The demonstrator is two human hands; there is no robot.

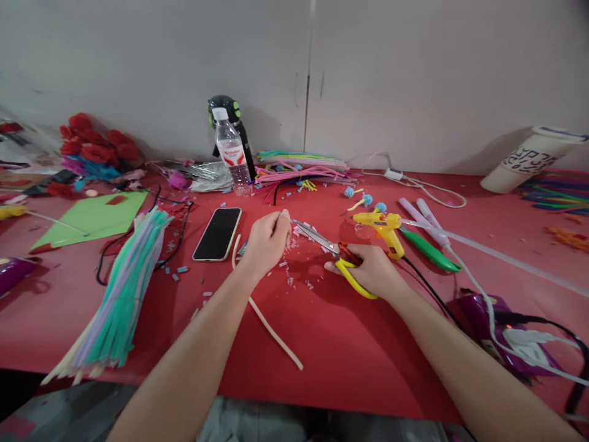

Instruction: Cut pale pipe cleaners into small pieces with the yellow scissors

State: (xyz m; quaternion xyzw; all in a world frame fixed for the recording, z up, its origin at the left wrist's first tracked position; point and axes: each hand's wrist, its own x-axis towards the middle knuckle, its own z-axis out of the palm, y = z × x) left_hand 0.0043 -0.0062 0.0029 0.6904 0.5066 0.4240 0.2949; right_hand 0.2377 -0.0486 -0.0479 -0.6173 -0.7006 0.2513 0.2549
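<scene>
My left hand (269, 240) is closed in a pinch over the red table; whatever its fingertips hold is too small or hidden to make out. My right hand (375, 267) grips a pair of scissors (317, 236) with yellow and red handles, the slightly parted blade tips pointing at my left fingertips. A cream pipe cleaner (276, 334) lies on the table and passes beneath my left forearm. Small pink and white clippings (291, 279) are scattered between the hands. Close to my right hand rests a yellow hot glue gun (380, 227).
Left of me are a black phone (217, 234) and a bundle of teal, lilac and cream pipe cleaners (124, 294). A plastic bottle (231, 153) stands near the wall. On the right lie a green-handled tool (430, 250), a purple power strip (488, 325) with cables, and a tilted cup (529, 158).
</scene>
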